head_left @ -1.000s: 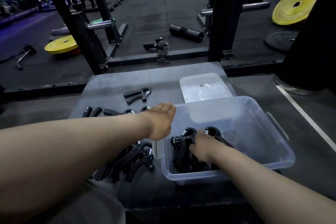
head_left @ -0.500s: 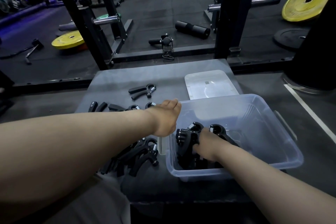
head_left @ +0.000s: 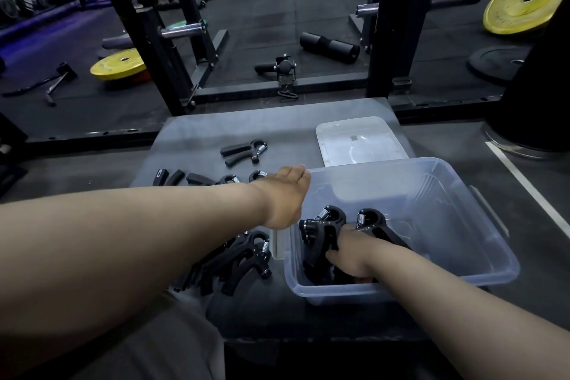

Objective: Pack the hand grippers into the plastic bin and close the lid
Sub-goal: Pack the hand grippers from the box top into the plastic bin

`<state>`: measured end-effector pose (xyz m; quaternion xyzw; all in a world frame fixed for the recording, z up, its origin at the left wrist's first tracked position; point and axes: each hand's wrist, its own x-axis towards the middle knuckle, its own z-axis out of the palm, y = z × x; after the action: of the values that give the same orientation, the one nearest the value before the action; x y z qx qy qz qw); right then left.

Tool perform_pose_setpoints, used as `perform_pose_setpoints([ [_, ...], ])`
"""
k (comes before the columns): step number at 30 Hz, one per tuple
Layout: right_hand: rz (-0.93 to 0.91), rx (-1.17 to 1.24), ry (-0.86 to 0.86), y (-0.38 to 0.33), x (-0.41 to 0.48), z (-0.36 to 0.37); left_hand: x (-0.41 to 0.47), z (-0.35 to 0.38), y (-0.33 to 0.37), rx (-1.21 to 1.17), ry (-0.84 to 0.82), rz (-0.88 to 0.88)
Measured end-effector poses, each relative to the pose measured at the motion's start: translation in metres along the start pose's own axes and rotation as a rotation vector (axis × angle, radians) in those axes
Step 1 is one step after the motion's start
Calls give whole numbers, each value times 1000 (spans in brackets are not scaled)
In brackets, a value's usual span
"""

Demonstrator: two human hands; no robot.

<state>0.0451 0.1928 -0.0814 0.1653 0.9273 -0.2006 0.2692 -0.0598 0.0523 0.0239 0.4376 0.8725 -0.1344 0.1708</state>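
Black spring hand grippers point(head_left: 324, 225), 2 showing, sit in the near-left corner of the clear plastic bin point(head_left: 462, 275), the right hand point(head_left: 350, 254) curled round them. The left hand point(head_left: 285, 197) rests on its left rim, grip hidden. Loose grippers point(head_left: 243, 253) lie alongside; the clear lid point(head_left: 361, 140) beyond. Neither hand has shifted.

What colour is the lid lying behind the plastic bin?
The lid is clear, slightly frosted plastic; the head view shows it best.

Left hand point(head_left: 285, 194) outstretched, right hand point(head_left: 350, 254) gripping
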Motion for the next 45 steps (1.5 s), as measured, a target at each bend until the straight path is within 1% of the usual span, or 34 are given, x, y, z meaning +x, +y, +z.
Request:
perform_pose_setpoints([
  [4, -39, 10, 11, 2, -1, -2, 0, -1, 0, -9, 1, -1],
  [8, -23, 7, -40, 1, -3, -7, 1, -1, -1, -17, -13, -3],
  [11, -6, -63, -2, -5, -9, -14, 4, 0, -3, -29, -18, -6],
  [13, 12, -176, 121, -13, -18, -20, 5, 0, -5, -35, -19, -7],
  [15, -45, -254, 301, -25, -26, -26, 8, 2, -8, -50, -13, 3],
  [17, -159, -162, 461, -36, -29, -27, 11, 3, -12, -71, -14, 8],
  [19, -255, 28, 595, -47, -27, -28, 13, 4, -16, -115, -9, 19],
  [21, -320, 150, 662, -57, -25, -30, 14, 6, -23, -160, 7, 10],
  [25, -371, 135, 622, -67, -16, -31, 22, 18, -46, -235, -23, -60],
  [28, -350, 175, 572, -72, -2, -33, 20, 22, -59, -306, -40, -21],
  [30, -310, 206, 553, -76, 7, -35, 16, 18, -66, -271, -157, 15],
  [32, -280, 219, 544, -82, 12, -33, 16, 11, -79, -162, -303, 23],
  [34, -271, 259, 527, -88, 12, -30, 19, 8, -103, -92, -377, 4],
  [35, -263, 282, 513, -91, 11, -29, 21, 6, -117, -61, -377, -24],
  [39, -242, 313, 469, -98, 10, -26, 37, -5, -169, 56, -281, -153],
  [43, -310, 404, 478, -95, 10, -21, 76, -7, -195, 29, -110, -197],
  [45, -314, 399, 498, -93, 8, -20, 96, 6, -201, 22, -81, -191],
])
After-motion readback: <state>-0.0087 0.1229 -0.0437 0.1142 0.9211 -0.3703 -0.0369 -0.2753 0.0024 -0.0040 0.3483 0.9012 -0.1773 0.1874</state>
